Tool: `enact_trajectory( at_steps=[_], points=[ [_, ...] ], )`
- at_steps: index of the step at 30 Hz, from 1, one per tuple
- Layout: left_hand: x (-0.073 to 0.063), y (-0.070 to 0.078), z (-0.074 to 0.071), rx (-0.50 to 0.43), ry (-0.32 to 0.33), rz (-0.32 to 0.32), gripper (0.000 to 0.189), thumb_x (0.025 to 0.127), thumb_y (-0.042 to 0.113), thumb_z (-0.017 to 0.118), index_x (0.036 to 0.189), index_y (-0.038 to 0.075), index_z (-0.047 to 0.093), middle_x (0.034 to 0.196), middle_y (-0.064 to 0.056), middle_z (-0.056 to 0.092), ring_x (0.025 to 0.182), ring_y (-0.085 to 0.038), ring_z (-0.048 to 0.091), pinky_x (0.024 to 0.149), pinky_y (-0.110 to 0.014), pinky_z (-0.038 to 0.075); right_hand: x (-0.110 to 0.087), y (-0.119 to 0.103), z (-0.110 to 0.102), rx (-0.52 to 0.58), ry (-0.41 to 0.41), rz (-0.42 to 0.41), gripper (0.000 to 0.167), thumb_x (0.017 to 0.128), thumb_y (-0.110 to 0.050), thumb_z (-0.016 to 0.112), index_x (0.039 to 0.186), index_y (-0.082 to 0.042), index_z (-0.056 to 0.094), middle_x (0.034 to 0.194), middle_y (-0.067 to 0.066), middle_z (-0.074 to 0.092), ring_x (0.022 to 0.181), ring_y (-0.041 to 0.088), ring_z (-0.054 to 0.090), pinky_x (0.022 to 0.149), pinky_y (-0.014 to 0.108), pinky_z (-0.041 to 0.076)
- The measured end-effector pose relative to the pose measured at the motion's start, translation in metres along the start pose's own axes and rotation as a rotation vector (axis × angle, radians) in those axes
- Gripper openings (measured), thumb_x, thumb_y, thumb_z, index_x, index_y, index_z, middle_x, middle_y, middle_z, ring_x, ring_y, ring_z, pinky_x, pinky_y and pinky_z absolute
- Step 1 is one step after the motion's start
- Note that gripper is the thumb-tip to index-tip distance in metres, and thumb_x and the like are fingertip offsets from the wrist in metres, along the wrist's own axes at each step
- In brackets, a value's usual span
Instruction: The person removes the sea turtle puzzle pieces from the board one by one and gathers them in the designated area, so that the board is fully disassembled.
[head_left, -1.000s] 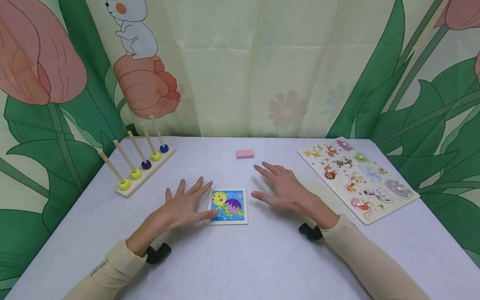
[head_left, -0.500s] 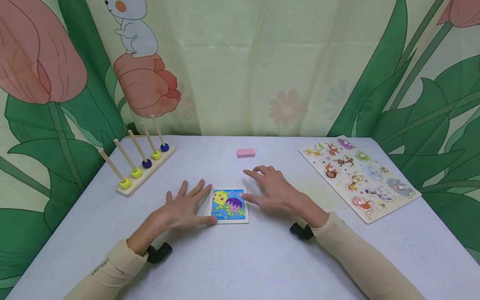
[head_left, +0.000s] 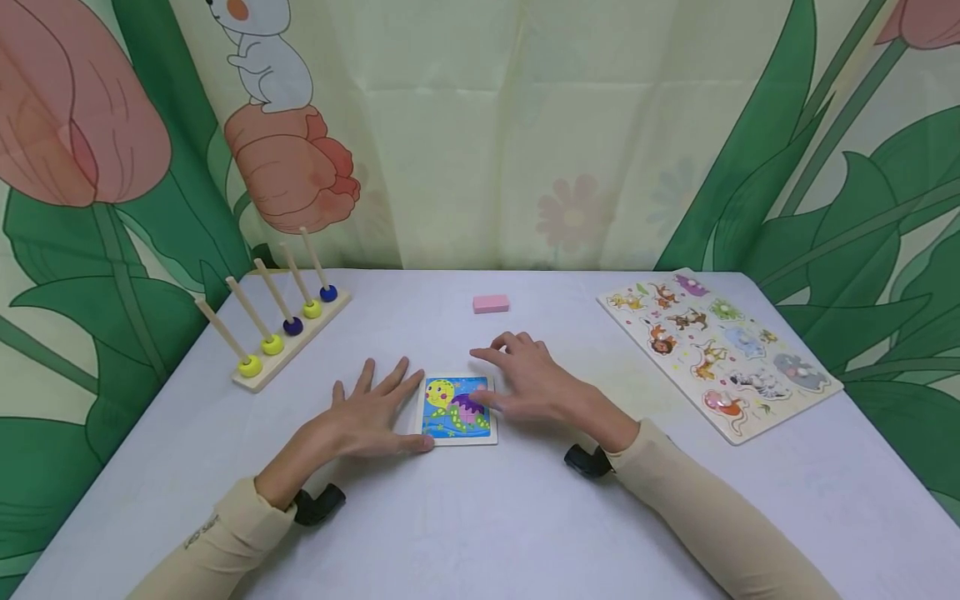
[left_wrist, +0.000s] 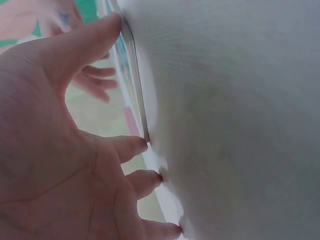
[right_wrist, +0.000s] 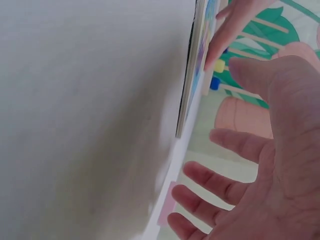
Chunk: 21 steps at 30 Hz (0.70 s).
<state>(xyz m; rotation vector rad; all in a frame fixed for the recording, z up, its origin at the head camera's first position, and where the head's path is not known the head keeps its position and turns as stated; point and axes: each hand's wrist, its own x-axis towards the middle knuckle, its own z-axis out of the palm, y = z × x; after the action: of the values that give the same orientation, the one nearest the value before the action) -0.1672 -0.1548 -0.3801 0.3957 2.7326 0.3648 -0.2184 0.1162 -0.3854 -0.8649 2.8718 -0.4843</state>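
Observation:
A small square turtle picture puzzle point(head_left: 450, 417) in a pale wooden frame lies flat on the table. My left hand point(head_left: 360, 422) is spread at its left side, thumb on the lower left corner. In the left wrist view the fingertips meet the tabletop and the index fingertip is by the frame's edge point(left_wrist: 136, 80). Above the puzzle's right side hovers my right hand point(head_left: 534, 385), fingers loosely bent and holding nothing. Its thumb covers part of the turtle's shell in the head view. The right wrist view has this hand raised apart from the puzzle's edge point(right_wrist: 189, 75).
Behind the puzzle sits a pink block point(head_left: 491, 304). A wooden peg stand point(head_left: 292, 346) with yellow and blue beads is at the left edge. To the right lies an animal puzzle board point(head_left: 720, 358). A printed curtain point(head_left: 465, 142) hangs beyond the white table point(head_left: 480, 525).
My right hand has moved left, from beside the puzzle to over its right side. The left hand stays spread at the puzzle's left, almost unmoved.

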Motion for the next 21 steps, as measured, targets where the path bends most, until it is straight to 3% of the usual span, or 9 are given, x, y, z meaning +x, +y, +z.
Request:
enact_trajectory(
  at_steps=[11,21],
  points=[
    [0.003,0.002,-0.001,0.001,-0.001,0.001,0.108,0.087,0.076,0.066,0.170,0.022,0.025,0.181,-0.014,0.009,0.160,-0.063,-0.002,0.113,-0.092,0.007,0.010,-0.010,0.004,-0.012,-0.026,-0.044,0.055,0.097,-0.048,0.072,0.146,-0.025,0.064,0.135,0.011,0.061,0.127,0.029,0.050,0.108,0.051,0.042],
    [0.014,-0.004,0.006,0.003,-0.009,-0.016,0.109,0.085,0.079,0.065,0.171,0.028,0.021,0.182,-0.009,0.002,0.162,-0.058,-0.009,0.116,-0.089,0.001,0.016,-0.018,0.007,0.000,-0.035,-0.100,0.047,0.098,-0.042,0.074,0.141,-0.023,0.068,0.125,0.008,0.062,0.115,0.024,0.051,0.098,0.046,0.042]
  ],
)
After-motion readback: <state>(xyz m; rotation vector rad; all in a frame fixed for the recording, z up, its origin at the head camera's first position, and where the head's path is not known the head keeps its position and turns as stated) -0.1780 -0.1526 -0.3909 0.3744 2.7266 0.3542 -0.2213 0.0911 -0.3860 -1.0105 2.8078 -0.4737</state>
